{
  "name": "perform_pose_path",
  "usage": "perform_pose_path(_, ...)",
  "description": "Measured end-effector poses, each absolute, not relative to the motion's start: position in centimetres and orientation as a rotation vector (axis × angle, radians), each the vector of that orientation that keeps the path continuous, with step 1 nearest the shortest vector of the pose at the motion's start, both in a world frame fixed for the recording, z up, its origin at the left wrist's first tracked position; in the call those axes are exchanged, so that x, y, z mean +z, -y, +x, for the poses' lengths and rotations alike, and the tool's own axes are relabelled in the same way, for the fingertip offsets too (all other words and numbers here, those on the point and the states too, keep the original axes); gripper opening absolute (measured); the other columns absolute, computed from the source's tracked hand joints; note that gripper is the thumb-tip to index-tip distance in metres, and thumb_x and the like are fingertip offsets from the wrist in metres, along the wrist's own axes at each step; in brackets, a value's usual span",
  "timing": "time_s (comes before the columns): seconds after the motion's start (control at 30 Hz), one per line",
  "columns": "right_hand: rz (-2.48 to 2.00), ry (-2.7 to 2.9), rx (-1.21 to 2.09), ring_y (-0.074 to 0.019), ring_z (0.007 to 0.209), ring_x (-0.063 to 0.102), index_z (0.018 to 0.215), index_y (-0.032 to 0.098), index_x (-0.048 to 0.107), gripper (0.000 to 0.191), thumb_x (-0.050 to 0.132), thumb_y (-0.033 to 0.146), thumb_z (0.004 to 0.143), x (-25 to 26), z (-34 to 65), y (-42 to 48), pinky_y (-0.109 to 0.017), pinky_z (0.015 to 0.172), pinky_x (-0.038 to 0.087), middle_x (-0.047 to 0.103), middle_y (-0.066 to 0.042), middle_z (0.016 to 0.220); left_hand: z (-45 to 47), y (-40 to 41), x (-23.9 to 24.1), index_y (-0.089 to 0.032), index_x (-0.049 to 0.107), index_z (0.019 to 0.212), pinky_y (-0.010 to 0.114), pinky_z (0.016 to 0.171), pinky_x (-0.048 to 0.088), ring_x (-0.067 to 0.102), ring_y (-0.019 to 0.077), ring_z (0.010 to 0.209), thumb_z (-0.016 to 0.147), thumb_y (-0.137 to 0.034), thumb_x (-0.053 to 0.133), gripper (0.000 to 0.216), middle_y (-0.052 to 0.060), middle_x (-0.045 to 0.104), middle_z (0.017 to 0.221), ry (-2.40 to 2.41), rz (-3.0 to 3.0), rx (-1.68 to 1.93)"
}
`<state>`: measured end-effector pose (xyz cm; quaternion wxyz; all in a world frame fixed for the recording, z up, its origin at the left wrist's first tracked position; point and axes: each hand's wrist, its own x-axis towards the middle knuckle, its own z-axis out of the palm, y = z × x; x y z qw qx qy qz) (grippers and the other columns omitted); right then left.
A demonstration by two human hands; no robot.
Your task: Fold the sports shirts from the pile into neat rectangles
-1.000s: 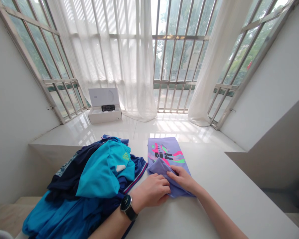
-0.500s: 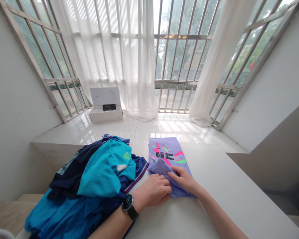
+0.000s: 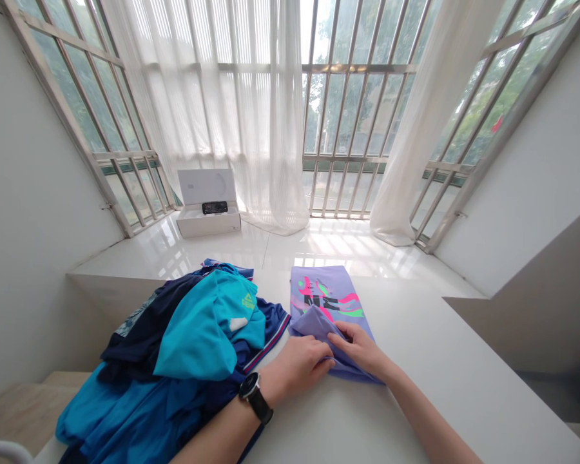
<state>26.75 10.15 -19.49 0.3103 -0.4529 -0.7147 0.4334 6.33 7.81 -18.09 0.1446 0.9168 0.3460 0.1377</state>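
A lavender T-shirt (image 3: 325, 280) with a pink, green and black print lies folded into a narrow rectangle on the white table. Its near end is bunched up, with a flap lifted over part of the print. My left hand (image 3: 303, 362), with a black watch on the wrist, has its fingers curled into the near left part of this cloth; the fingertips are partly hidden. From the right side, my right hand (image 3: 360, 349) pinches the raised fold between thumb and fingers. The hands are close together but apart.
Left of the T-shirt is a loose heap of clothes: a turquoise top (image 3: 200, 328), dark navy garments (image 3: 145, 348) and a blue garment (image 3: 125, 412). An open white box (image 3: 209, 224) holding a black device (image 3: 214, 207) stands on the sill by the barred window and white curtains (image 3: 251, 129).
The view has shifted slightly. My left hand's fingers have moved a little at the fold; my right hand keeps its pinch and the T-shirt looks nearly the same.
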Motion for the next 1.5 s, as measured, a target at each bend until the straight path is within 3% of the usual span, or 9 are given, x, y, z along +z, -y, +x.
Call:
perform_pose_path(0.3, -1.184, 1.878, 1.146, -0.0140, 0.066, 0.044, 0.075, 0.019, 0.056, 0.036, 0.053, 0.052, 0.091, -19.5, 26.6, -10.1, -0.027, 0.062, 0.037, 0.049, 0.003, 0.069, 6.5, -8.1, -18.7, -0.021, 0.070, 0.089, 0.025, 0.066, 0.043, 0.069, 0.0183, 0.076, 0.095, -0.031, 0.058, 0.018, 0.002, 0.075, 0.085, -1.229, 2.420, 0.557)
perform_pose_path(0.57, -1.252, 1.868, 1.073, -0.0141, 0.064, 0.045, 0.074, 0.019, 0.056, 0.039, 0.053, 0.056, 0.088, -19.2, 26.7, -10.1, -0.026, 0.060, 0.039, 0.049, 0.003, 0.067, 6.2, -8.6, -19.2, -0.019, 0.067, 0.079, 0.026, 0.061, 0.039, 0.066, 0.0186, 0.070, 0.095, -0.034, 0.054, 0.025, 0.004, 0.072, 0.077, -1.338, 2.392, 0.629)
perform_pose_path(0.93, -1.273, 1.938, 0.681, -0.0157, 0.069, 0.053, 0.088, 0.019, 0.063, 0.022, 0.050, 0.037, 0.093, -18.6, 26.2, -9.1, -0.027, 0.061, 0.042, 0.060, -0.001, 0.077, 6.1, -9.4, -19.1, -0.017, 0.063, 0.076, 0.026, 0.060, 0.039, 0.059, 0.0168, 0.067, 0.079, -0.016, 0.062, 0.003, 0.003, 0.065, 0.073, -1.306, 2.239, 0.664)
perform_pose_path(1.07, -1.153, 2.103, 0.509, -0.0159, 0.072, 0.054, 0.094, 0.021, 0.063, 0.013, 0.052, 0.027, 0.092, -18.5, 25.9, -8.3, -0.028, 0.066, 0.044, 0.058, -0.002, 0.083, 5.5, -9.4, -19.1, -0.018, 0.058, 0.081, 0.027, 0.060, 0.041, 0.060, 0.0182, 0.071, 0.075, -0.016, 0.063, 0.008, 0.003, 0.064, 0.080, -1.332, 2.242, 0.678)
perform_pose_path(1.23, -1.118, 2.404, 0.591, -0.0157, 0.071, 0.054, 0.108, 0.023, 0.064, 0.022, 0.062, 0.027, 0.086, -18.2, 25.6, -7.2, -0.029, 0.066, 0.045, 0.059, -0.002, 0.086, 3.8, -10.5, -18.4, -0.020, 0.052, 0.108, 0.030, 0.071, 0.049, 0.062, 0.0213, 0.092, 0.079, -0.005, 0.048, 0.033, 0.007, 0.060, 0.106, -1.509, 2.294, 0.887)
perform_pose_path(1.37, -1.131, 2.392, 0.811, -0.0141, 0.070, 0.056, 0.110, 0.023, 0.066, 0.025, 0.063, 0.032, 0.087, -17.5, 25.5, -6.9, -0.028, 0.067, 0.048, 0.060, -0.002, 0.087, 3.9, -10.9, -17.5, -0.021, 0.051, 0.109, 0.034, 0.087, 0.051, 0.061, 0.0202, 0.100, 0.087, -0.001, 0.037, 0.033, 0.007, 0.060, 0.108, -1.369, 2.281, 1.215)
perform_pose_path(1.5, -1.123, 2.262, 1.035, -0.0125, 0.067, 0.059, 0.104, 0.021, 0.069, 0.022, 0.053, 0.023, 0.089, -17.1, 25.9, -7.5, -0.025, 0.064, 0.051, 0.068, -0.002, 0.089, 5.3, -9.7, -18.4, -0.019, 0.053, 0.120, 0.040, 0.098, 0.048, 0.058, 0.0246, 0.115, 0.096, -0.013, 0.041, 0.027, 0.011, 0.062, 0.120, -1.179, 2.512, 0.929)
